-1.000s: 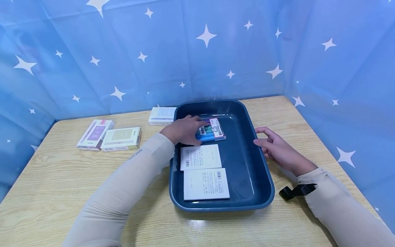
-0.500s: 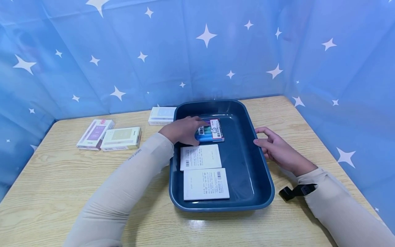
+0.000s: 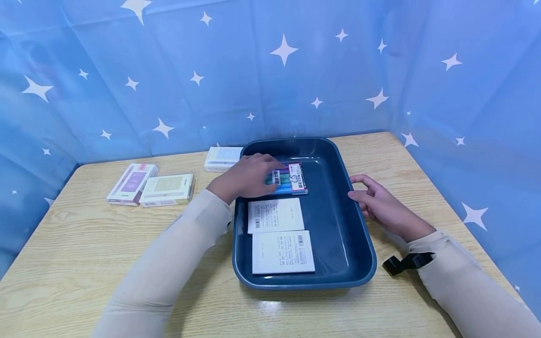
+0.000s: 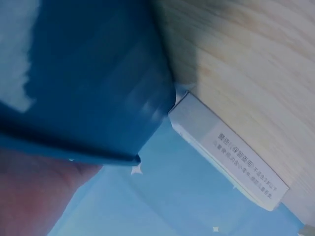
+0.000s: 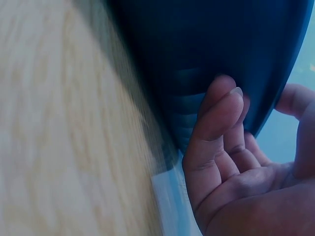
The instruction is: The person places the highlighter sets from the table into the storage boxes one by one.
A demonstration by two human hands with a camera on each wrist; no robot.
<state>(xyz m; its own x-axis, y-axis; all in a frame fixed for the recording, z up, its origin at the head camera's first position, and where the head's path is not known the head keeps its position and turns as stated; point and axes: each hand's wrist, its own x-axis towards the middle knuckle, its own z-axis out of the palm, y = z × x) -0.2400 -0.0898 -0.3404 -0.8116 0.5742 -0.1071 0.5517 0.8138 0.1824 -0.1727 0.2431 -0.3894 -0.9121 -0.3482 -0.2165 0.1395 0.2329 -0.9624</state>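
Note:
A dark blue plastic tray (image 3: pixel 327 225) lies in the middle of the table. Inside it, a clear pack of coloured pens (image 3: pixel 291 180) sits towards the far end, its left part covered by my left hand (image 3: pixel 249 176). That hand hovers over the pack with loosely bent fingers; whether the fingertips touch it is hard to see. In the left wrist view the tray wall hides most of the hand. My right hand (image 3: pixel 382 204) holds the tray's right rim, thumb at the edge and fingers against the outer wall. Two white printed packets (image 3: pixel 275 215) lie flat nearer the front.
A purple-and-white box (image 3: pixel 132 183) and a cream box (image 3: pixel 166 188) lie together at the left. Another white box (image 3: pixel 221 157) touches or nearly touches the tray's far left corner. A blue starred curtain (image 3: pixel 236 70) borders the wooden table (image 3: pixel 105 263) behind and at the sides.
The pen pack has shifted slightly left and straightened. My left hand has since lifted a little and drawn back left from it. The right hand stays on the rim.

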